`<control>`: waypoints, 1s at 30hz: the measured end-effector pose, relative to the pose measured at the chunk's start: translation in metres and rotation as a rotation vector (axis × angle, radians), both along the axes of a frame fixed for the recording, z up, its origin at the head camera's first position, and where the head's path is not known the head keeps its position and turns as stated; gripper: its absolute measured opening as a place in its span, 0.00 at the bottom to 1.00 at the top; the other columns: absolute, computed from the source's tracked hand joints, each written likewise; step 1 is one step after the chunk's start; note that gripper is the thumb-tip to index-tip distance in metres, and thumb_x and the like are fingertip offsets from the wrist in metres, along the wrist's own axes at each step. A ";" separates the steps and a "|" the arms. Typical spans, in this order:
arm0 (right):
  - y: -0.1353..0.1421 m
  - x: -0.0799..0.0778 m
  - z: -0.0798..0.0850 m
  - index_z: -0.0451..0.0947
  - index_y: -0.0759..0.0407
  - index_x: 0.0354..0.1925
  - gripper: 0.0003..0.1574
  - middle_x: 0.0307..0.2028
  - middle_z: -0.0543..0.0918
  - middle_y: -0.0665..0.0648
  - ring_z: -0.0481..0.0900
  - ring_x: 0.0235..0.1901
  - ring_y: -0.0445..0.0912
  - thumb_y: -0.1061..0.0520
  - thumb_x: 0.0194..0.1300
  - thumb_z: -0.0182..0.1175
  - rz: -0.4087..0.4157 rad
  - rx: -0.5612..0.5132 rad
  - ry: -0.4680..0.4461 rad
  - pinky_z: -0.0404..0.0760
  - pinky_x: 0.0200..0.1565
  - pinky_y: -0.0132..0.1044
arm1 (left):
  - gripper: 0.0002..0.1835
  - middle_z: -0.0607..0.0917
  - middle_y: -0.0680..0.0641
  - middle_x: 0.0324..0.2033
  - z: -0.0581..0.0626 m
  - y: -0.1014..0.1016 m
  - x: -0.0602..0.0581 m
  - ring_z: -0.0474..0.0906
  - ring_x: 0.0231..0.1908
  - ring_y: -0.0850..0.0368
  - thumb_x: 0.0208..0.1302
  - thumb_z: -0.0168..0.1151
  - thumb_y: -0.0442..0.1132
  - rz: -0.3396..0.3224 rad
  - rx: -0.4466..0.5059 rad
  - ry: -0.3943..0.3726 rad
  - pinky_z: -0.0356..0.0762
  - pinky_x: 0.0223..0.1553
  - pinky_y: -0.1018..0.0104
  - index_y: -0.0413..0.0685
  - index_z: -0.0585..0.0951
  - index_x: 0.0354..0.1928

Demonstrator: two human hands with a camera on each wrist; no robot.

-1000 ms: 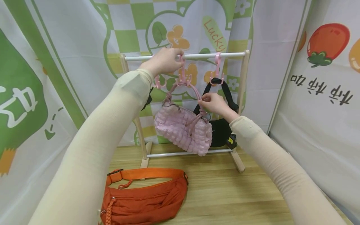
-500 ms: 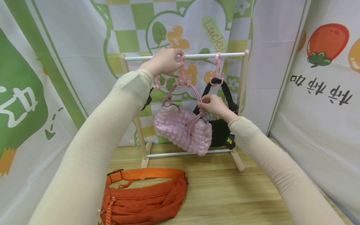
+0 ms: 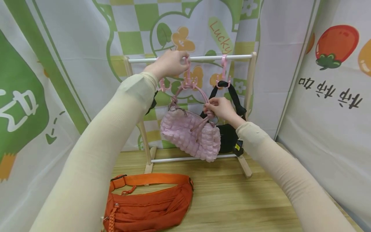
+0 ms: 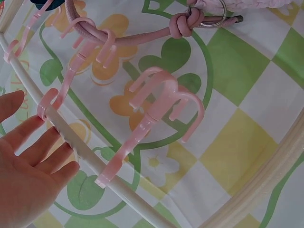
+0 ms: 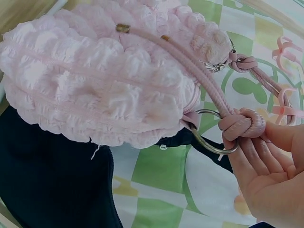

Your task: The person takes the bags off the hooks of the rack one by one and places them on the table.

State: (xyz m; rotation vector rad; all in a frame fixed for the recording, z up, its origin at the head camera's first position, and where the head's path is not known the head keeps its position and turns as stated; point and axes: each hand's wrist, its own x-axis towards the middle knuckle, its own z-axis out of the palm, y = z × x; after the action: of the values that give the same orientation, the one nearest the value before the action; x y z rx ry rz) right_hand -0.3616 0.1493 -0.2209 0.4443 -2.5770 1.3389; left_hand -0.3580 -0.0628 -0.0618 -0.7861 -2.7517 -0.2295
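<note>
A pink puffy handbag hangs by its cord handle from the middle pink hook on the rail. Up at the rail, my left hand has its fingers extended, touching the top of that hook, with the thumb apart from it. Lower down, my right hand pinches the handle at its knot, just beside the metal ring. Behind the handbag, a black bag hangs from the right pink hook.
A white rail on wooden posts carries the hooks. The left pink hook shows bare prongs in the left wrist view. An orange waist bag lies on the wooden table in front. Printed cloth walls surround the table.
My right hand has slid slightly down the handle to the knot, and the handbag has shifted a little to the right. My left hand stays at the rail.
</note>
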 end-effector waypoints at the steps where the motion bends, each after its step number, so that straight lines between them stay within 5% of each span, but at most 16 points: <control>1: 0.000 0.000 0.000 0.80 0.63 0.44 0.14 0.37 0.87 0.60 0.84 0.31 0.41 0.54 0.69 0.56 0.001 -0.008 0.004 0.80 0.30 0.30 | 0.27 0.78 0.43 0.54 0.000 0.000 0.000 0.74 0.33 0.53 0.71 0.44 0.47 0.000 0.001 0.002 0.74 0.47 0.58 0.48 0.63 0.69; 15: 0.002 0.002 0.004 0.79 0.65 0.46 0.16 0.38 0.87 0.61 0.84 0.33 0.42 0.54 0.70 0.54 0.023 -0.070 0.006 0.78 0.30 0.28 | 0.27 0.75 0.41 0.60 0.001 0.000 -0.001 0.75 0.41 0.50 0.71 0.44 0.46 -0.006 -0.007 0.009 0.69 0.59 0.52 0.47 0.62 0.70; 30: -0.002 0.012 0.019 0.79 0.63 0.48 0.17 0.39 0.87 0.60 0.85 0.42 0.49 0.52 0.70 0.53 0.001 -0.094 0.061 0.79 0.33 0.27 | 0.28 0.73 0.41 0.62 0.001 0.000 0.000 0.74 0.46 0.47 0.71 0.43 0.46 0.002 -0.014 0.018 0.66 0.62 0.51 0.47 0.61 0.70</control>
State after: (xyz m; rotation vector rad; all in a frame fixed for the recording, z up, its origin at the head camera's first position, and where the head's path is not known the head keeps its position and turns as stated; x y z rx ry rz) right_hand -0.3492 0.1470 -0.2015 0.4629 -2.4535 1.4170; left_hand -0.3585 -0.0631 -0.0612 -0.7845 -2.7399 -0.2014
